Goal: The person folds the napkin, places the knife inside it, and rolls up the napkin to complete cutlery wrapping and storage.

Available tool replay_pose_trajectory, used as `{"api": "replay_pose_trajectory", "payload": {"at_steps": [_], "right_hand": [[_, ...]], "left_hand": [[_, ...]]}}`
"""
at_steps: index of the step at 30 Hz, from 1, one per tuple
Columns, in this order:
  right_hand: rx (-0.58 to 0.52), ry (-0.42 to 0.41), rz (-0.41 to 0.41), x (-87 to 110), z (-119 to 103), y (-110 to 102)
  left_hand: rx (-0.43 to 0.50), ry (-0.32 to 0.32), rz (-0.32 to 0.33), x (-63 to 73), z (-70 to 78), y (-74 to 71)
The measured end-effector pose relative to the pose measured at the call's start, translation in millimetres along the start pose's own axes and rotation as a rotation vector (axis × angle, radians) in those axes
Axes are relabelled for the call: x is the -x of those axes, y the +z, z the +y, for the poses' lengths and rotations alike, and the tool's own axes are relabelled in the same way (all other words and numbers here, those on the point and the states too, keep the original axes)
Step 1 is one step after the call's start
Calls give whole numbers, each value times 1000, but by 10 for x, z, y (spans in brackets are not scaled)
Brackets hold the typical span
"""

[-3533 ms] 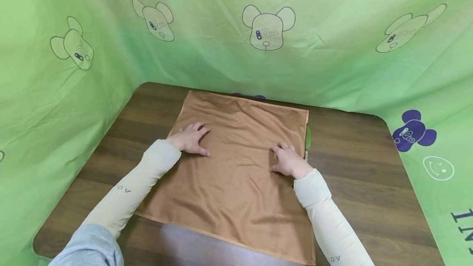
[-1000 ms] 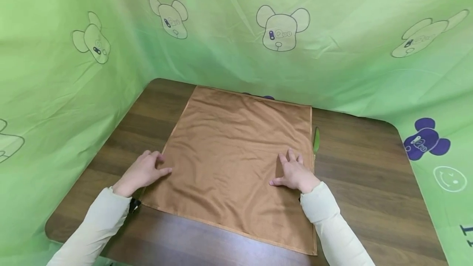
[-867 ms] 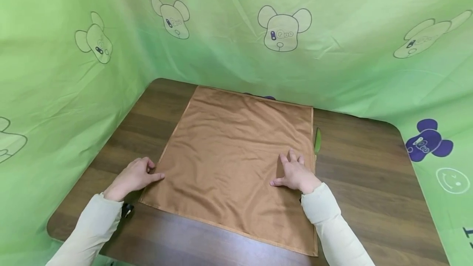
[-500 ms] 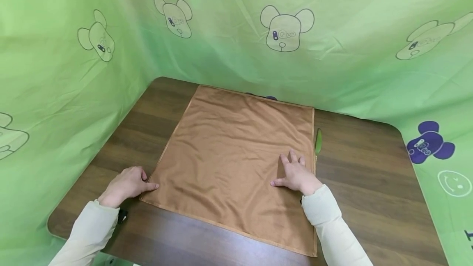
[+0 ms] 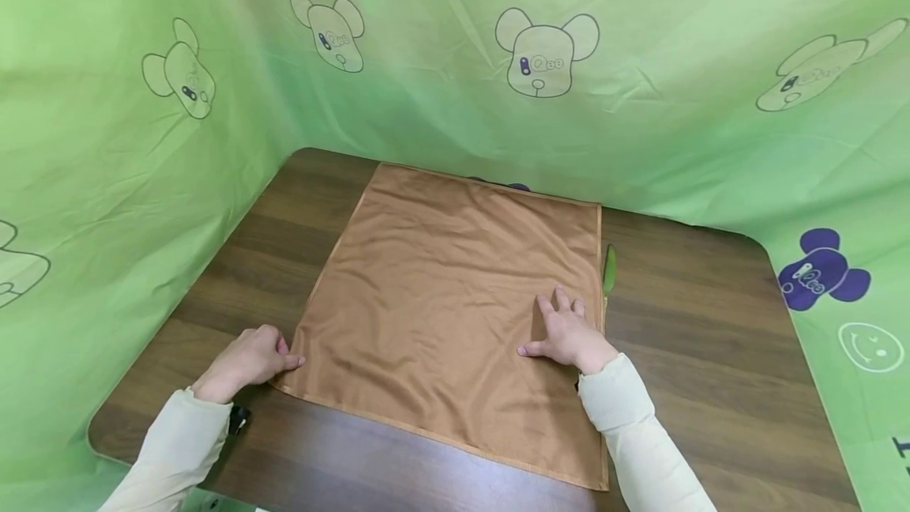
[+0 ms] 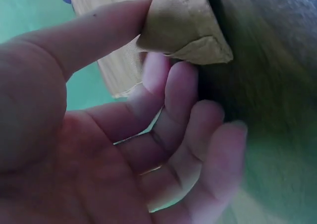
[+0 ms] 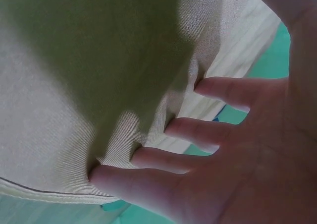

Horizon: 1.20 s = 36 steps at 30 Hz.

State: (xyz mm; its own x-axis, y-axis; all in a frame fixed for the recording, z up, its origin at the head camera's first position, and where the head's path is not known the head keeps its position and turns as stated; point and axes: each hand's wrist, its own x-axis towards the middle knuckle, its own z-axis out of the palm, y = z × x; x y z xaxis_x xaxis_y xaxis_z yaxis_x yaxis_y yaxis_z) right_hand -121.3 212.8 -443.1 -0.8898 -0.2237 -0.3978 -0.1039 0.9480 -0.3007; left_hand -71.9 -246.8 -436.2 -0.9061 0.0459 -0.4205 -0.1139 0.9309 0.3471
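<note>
A square brown cloth (image 5: 426, 291) with a stitched border lies spread on the table, lightly wrinkled. At its near left corner my left hand (image 5: 245, 358) pinches the edge. In the left wrist view the thumb lies over the cloth corner (image 6: 183, 26), with the curled fingers under and beside it. My right hand (image 5: 569, 332) rests on the right part of the cloth, fingers spread. The right wrist view shows its fingertips (image 7: 106, 177) pressing into the fabric, making small creases.
The dark wood-grain table (image 5: 711, 338) has rounded corners. A narrow green piece (image 5: 609, 269) sticks out past the cloth's right edge. Green curtains (image 5: 426, 62) printed with bear heads hang behind and at both sides.
My left hand has gone from the cloth's left middle to its near left corner and now pinches the edge there. The right hand shifted slightly nearer, then stayed still.
</note>
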Motion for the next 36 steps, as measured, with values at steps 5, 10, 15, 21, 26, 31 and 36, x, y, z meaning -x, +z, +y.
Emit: {"api": "replay_pose_trajectory", "payload": {"at_steps": [5,10,15,21,26,31,36], "right_hand": [[-4,3,4,-9,-15,-8],[0,6,4,-9,-22,-6],[1,2,8,-1,-16,1],[-5,9,8,9,-8,0],[-9,8,10,19,-7,-7],[-6,8,9,26,-6,-13],[-2,8,9,31,-13,-17]], "left_hand": [[-9,31,33,4,9,8],[10,36,40,21,17,20],[99,78,43,40,-19,44],[421,315,-99,44,-135,-8],[385,566,-169,59,-241,-97],[358,715,-186,46,-291,-118],[280,687,10,1,-272,-84]]}}
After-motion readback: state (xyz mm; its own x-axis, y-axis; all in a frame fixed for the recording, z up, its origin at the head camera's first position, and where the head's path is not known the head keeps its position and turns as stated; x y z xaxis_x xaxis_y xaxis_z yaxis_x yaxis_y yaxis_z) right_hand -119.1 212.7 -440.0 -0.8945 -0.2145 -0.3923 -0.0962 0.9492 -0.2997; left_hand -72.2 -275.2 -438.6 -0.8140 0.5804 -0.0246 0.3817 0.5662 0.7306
